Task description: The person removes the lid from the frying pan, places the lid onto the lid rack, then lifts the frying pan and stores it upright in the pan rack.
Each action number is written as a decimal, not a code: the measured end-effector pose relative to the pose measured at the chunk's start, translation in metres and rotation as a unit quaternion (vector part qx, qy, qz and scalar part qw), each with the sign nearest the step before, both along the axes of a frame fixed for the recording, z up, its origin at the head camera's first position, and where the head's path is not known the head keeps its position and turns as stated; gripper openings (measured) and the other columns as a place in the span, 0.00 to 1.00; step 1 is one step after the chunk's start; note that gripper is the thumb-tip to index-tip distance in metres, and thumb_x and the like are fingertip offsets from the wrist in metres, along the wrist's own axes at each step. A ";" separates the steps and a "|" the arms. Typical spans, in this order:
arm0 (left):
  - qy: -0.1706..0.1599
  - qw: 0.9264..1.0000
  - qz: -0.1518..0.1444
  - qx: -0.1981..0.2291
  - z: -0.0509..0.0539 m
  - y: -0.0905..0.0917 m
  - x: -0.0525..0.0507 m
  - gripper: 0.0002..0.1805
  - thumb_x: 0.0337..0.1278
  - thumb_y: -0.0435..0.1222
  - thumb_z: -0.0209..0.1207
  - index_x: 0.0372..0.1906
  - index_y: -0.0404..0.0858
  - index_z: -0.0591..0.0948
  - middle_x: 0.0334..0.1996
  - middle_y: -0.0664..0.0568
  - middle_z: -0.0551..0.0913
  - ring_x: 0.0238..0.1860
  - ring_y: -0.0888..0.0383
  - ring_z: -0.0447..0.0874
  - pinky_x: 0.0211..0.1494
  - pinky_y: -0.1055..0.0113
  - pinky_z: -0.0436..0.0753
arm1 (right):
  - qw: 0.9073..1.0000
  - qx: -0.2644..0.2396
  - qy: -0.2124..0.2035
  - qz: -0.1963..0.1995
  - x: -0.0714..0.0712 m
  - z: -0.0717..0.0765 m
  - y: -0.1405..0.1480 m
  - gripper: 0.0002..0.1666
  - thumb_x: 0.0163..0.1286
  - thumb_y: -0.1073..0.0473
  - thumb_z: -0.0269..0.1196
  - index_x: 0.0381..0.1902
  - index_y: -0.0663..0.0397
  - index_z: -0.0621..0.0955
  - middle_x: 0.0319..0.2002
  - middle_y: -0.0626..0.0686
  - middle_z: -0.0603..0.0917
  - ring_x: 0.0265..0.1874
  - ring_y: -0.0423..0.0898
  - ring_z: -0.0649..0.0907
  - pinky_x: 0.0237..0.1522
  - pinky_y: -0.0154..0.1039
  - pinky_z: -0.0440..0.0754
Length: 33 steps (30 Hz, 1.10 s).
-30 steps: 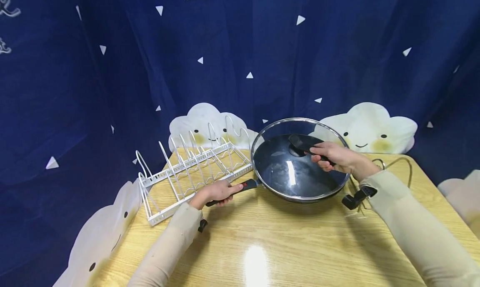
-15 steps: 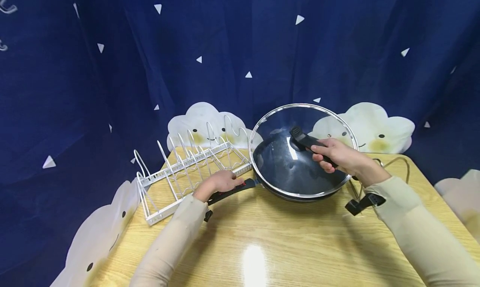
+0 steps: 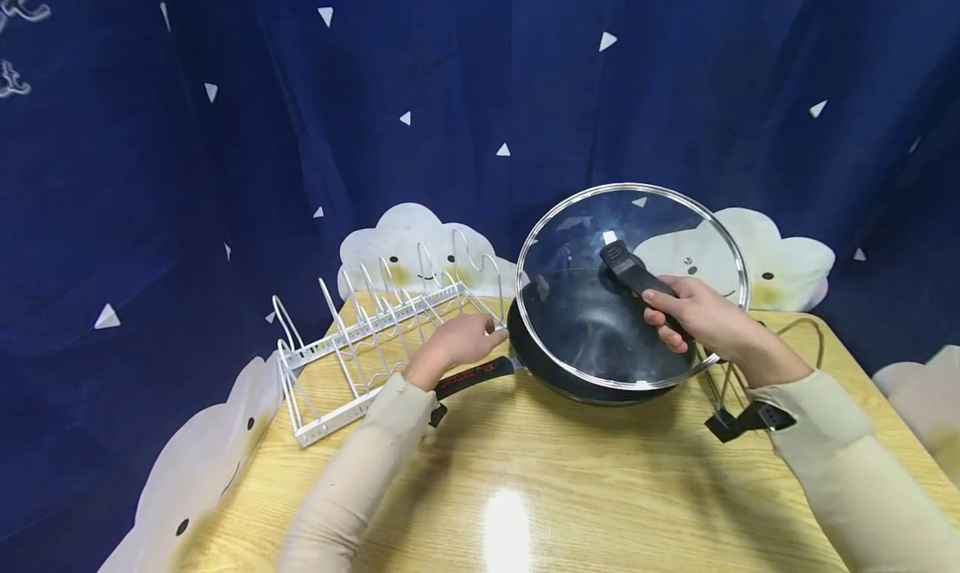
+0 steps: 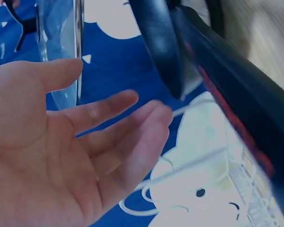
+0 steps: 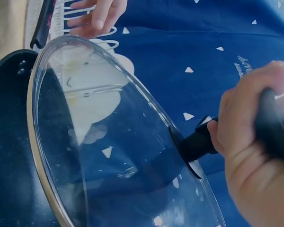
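A round glass lid (image 3: 570, 323) with a metal rim is tilted up over a dark frying pan (image 3: 551, 371). My right hand (image 3: 701, 315) grips the lid's black handle (image 3: 633, 269); the right wrist view shows the lid (image 5: 132, 142) raised apart from the pan (image 5: 9, 123). Above the pan's black handle (image 3: 476, 376) hovers my left hand (image 3: 459, 340), holding nothing. In the left wrist view that hand (image 4: 85, 142) has its palm exposed and fingers loosely extended, apart from the pan handle (image 4: 236, 90).
A white wire rack (image 3: 360, 340) with upright loops stands at the left of the wooden table (image 3: 585, 490). To the right of the pan is a thin metal wire stand (image 3: 813, 327), partly hidden. A blue curtain (image 3: 465, 73) with white triangles hangs behind.
My right hand has lifted the lid up and to the right, off the pan. My left hand has let go of the pan handle and risen toward the pan.
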<state>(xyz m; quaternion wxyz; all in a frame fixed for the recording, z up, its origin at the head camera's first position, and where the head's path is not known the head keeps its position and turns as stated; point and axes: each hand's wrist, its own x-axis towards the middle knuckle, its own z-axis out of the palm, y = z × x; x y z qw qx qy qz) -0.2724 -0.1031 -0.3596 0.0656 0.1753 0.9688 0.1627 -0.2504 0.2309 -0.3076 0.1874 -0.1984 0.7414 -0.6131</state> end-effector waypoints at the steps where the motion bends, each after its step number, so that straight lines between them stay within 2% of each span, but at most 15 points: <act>1: 0.002 1.000 0.000 0.005 0.001 0.003 0.000 0.22 0.68 0.52 0.46 0.42 0.38 0.80 0.40 0.48 0.83 0.41 0.50 0.81 0.43 0.56 0.78 | 1.000 0.004 0.006 -0.006 0.002 0.001 0.000 0.24 0.78 0.51 0.45 0.48 0.72 0.57 0.23 0.47 0.67 0.10 0.39 0.69 0.12 0.34 0.70; 4: 0.006 1.000 0.002 0.020 0.004 0.013 0.000 0.25 0.67 0.52 0.46 0.53 0.36 0.77 0.51 0.45 0.80 0.51 0.48 0.79 0.52 0.55 0.76 | 0.999 0.015 0.029 -0.024 0.010 0.005 0.001 0.23 0.78 0.51 0.45 0.47 0.72 0.58 0.23 0.47 0.67 0.10 0.40 0.70 0.11 0.36 0.71; 11: 0.034 0.998 0.000 0.046 0.007 0.039 0.003 0.29 0.67 0.50 0.47 0.58 0.30 0.73 0.53 0.40 0.78 0.55 0.48 0.76 0.57 0.57 0.74 | 0.994 0.031 0.082 -0.069 0.023 0.009 0.002 0.20 0.78 0.53 0.44 0.45 0.71 0.59 0.22 0.48 0.69 0.10 0.41 0.71 0.11 0.38 0.73; 16: 0.034 0.998 -0.004 0.054 0.004 0.059 0.007 0.32 0.68 0.50 0.45 0.65 0.29 0.66 0.61 0.39 0.71 0.63 0.48 0.68 0.64 0.60 0.67 | 0.988 0.040 0.110 -0.103 0.032 0.006 0.006 0.17 0.78 0.53 0.43 0.43 0.66 0.60 0.22 0.49 0.70 0.09 0.43 0.72 0.11 0.40 0.73; 23: 0.037 0.997 -0.028 0.061 -0.006 0.086 0.009 0.30 0.70 0.48 0.45 0.65 0.29 0.66 0.61 0.39 0.70 0.63 0.48 0.68 0.65 0.61 0.66 | 0.980 0.042 0.139 -0.133 0.043 0.003 0.015 0.14 0.78 0.54 0.43 0.43 0.61 0.61 0.22 0.50 0.71 0.09 0.44 0.72 0.10 0.40 0.74; 28: 0.033 0.997 -0.042 0.061 -0.015 0.108 0.009 0.30 0.70 0.48 0.46 0.66 0.31 0.65 0.61 0.42 0.70 0.62 0.51 0.68 0.64 0.63 0.68 | 0.968 0.066 0.182 -0.158 0.055 0.002 0.023 0.13 0.78 0.56 0.43 0.41 0.62 0.62 0.21 0.50 0.71 0.09 0.45 0.73 0.10 0.40 0.74; 33: 0.032 0.996 -0.051 0.069 -0.022 0.129 0.009 0.30 0.70 0.49 0.46 0.67 0.32 0.64 0.63 0.44 0.69 0.64 0.53 0.67 0.65 0.65 0.66 | 0.957 0.086 0.197 -0.197 0.065 0.002 0.034 0.13 0.77 0.54 0.44 0.41 0.61 0.63 0.20 0.50 0.73 0.08 0.45 0.74 0.10 0.40 0.74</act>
